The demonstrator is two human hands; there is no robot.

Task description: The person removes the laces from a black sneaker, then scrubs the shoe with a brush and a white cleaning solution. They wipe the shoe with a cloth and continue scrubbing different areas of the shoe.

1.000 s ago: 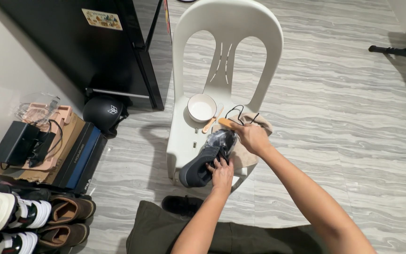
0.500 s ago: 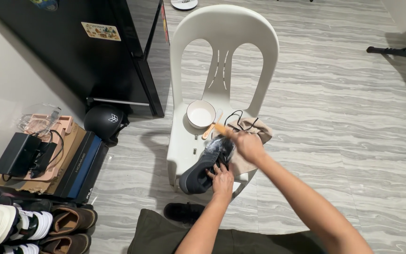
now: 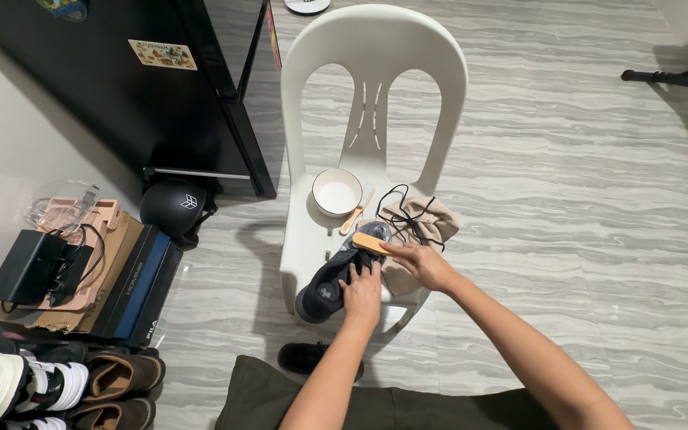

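Floor tiles of grey marbled pattern spread under a white plastic chair (image 3: 376,87); at my far left a black cabinet (image 3: 161,87) carries a small rectangular sticker (image 3: 163,54), pale with coloured marks. Flat boxes (image 3: 133,279), black with a blue stripe, lie below it. On the chair seat a dark grey shoe (image 3: 332,279) lies, long axis running from near-left toe to far-right heel. My left hand (image 3: 362,293) presses its middle; my right hand (image 3: 422,264), beside the heel, grips a wooden brush (image 3: 370,243).
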